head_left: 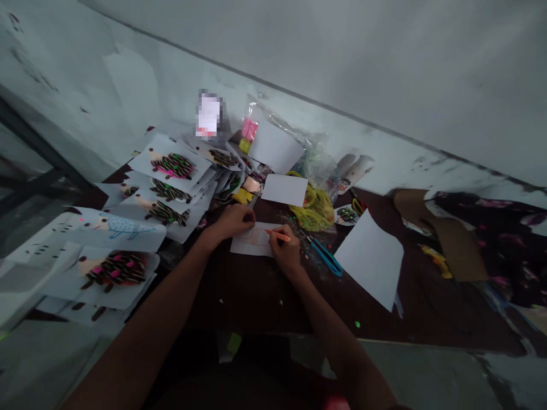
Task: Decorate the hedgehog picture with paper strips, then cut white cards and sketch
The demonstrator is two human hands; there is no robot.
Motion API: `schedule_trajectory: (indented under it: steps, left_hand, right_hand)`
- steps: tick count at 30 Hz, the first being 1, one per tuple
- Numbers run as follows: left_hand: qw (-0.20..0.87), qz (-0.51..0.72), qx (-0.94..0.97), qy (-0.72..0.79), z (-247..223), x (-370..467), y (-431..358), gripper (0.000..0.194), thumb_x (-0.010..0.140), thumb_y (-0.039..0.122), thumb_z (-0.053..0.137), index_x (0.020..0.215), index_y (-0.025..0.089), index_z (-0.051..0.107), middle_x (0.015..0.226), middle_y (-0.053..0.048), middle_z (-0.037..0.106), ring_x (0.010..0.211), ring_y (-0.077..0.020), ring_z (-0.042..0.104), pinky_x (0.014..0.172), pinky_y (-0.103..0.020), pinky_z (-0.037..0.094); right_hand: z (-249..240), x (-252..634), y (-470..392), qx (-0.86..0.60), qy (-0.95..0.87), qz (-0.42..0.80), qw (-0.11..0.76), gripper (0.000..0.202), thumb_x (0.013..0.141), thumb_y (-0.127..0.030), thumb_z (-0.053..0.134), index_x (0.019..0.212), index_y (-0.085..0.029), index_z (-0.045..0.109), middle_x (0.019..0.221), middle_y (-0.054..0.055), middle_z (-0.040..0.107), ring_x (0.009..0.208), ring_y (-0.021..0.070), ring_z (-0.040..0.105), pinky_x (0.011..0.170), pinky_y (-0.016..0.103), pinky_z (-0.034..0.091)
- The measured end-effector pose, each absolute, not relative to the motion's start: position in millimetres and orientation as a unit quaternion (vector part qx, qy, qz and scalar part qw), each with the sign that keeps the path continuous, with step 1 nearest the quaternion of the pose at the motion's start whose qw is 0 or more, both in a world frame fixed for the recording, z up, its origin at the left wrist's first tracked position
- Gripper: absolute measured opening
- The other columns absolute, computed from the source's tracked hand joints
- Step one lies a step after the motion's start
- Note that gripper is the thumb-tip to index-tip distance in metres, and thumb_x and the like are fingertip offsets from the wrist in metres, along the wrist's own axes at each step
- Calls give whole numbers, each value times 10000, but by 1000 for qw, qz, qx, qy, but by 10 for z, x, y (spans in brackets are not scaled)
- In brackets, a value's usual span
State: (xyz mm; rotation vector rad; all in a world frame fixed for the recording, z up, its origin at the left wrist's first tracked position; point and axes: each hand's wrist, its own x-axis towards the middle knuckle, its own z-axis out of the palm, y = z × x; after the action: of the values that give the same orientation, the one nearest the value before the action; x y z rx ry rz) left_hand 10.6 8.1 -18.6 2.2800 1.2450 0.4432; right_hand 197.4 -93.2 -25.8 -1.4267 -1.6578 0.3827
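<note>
A small white sheet of paper (239, 248) lies on the dark table and bears an orange line drawing with curved strokes. My right hand (287, 250) grips an orange marker (280, 235), its tip on the drawing. At the upper left edge of the same sheet rests my left hand (234, 220), its fingers curled and pressed onto the paper. Blue-handled scissors (327, 259) lie just right of my right hand. A blank white card (285, 189) is beyond the sheet.
Stacked papers with decorated hedgehog pictures (173, 165) cover the left side. A yellow plastic bag (315, 212) and clear bags stand near the wall. To the right are a large white sheet (371, 259), brown cardboard (459, 245) and dark patterned cloth (499, 233).
</note>
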Motion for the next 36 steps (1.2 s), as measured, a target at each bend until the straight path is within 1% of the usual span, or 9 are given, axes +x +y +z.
schedule_trajectory:
  steps: [7, 13, 17, 23, 27, 32, 36]
  left_hand:
    - [243, 155, 838, 463, -187, 117, 78, 200, 787, 200, 613, 886, 179, 786, 888, -75, 766, 853, -224, 687, 813, -321, 499]
    - [250, 157, 835, 464, -165, 123, 66, 176, 787, 194, 624, 871, 178, 778, 887, -73, 764, 846, -212, 680, 801, -305, 487]
    - [241, 159, 836, 466, -164, 123, 60, 173, 785, 192, 625, 867, 178, 777, 911, -71, 771, 875, -215, 685, 802, -300, 488]
    - [250, 163, 834, 465, -184, 116, 70, 172, 776, 196, 620, 852, 186, 774, 878, -60, 769, 846, -208, 682, 796, -301, 490]
    - [253, 163, 834, 463, -196, 113, 84, 169, 770, 208, 625, 852, 196, 773, 859, -55, 763, 840, -206, 676, 782, -296, 491]
    - [262, 164, 835, 456, -181, 108, 82, 169, 770, 211, 625, 850, 192, 772, 877, -66, 764, 837, -208, 672, 778, -301, 485]
    - [257, 164, 834, 459, -181, 106, 76, 177, 772, 211, 620, 855, 189, 774, 872, -67, 767, 821, -208, 672, 756, -300, 481]
  right_hand:
    - [-270, 1976, -915, -574, -671, 168, 438, 190, 932, -361, 550, 799, -228, 571, 696, 1, 633, 608, 150, 612, 594, 257, 465]
    - [-265, 1974, -919, -583, -663, 156, 444, 199, 927, -358, 543, 772, -231, 542, 688, -1, 627, 595, 147, 602, 597, 258, 459]
    - [-262, 1977, -926, -582, -666, 172, 435, 200, 923, -377, 548, 785, -232, 552, 698, -2, 638, 595, 143, 597, 596, 253, 469]
    - [-245, 1962, -932, -581, -661, 166, 445, 206, 908, -366, 552, 745, -241, 533, 663, -11, 609, 571, 142, 578, 584, 257, 465]
    - [-221, 1961, -942, -576, -672, 176, 432, 180, 906, -351, 550, 763, -241, 554, 676, -5, 625, 583, 145, 585, 593, 259, 478]
    - [-251, 2011, -930, -599, -641, 140, 459, 162, 887, -337, 528, 757, -241, 542, 685, -2, 629, 604, 151, 606, 593, 257, 477]
    - [-293, 2040, -916, -607, -637, 137, 455, 156, 879, -342, 534, 762, -241, 543, 676, -5, 626, 578, 149, 587, 585, 261, 472]
